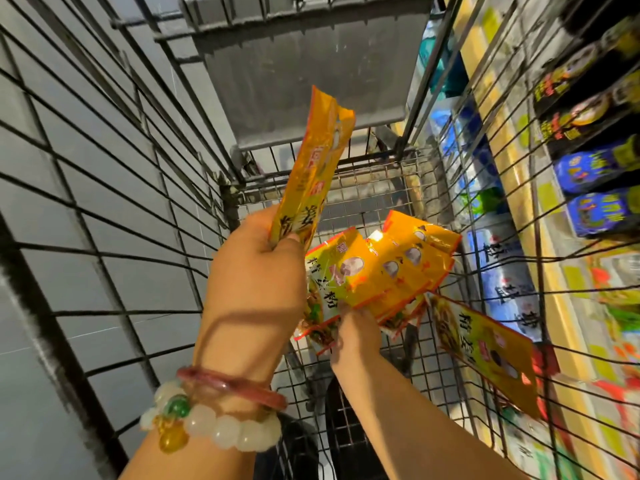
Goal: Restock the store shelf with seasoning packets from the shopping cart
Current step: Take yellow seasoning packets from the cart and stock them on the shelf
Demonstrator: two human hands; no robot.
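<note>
My left hand (256, 271) grips a thin stack of yellow seasoning packets (311, 164), held upright and edge-on above the wire shopping cart (377, 188). Lower down, my right hand (356, 332) reaches into the cart and pinches the bottom edge of a fanned bunch of yellow packets (381, 271). Another yellow packet (485, 351) leans against the cart's right wall. The store shelf (561, 209) runs along the right, seen through the cart's wires.
Dark bottles with yellow and blue labels (595, 168) stand on the shelf at upper right. Blue and white bags (509, 271) fill the shelf beside the cart. The cart's grey folding flap (311, 71) is ahead. Grey floor tiles (69, 237) lie to the left.
</note>
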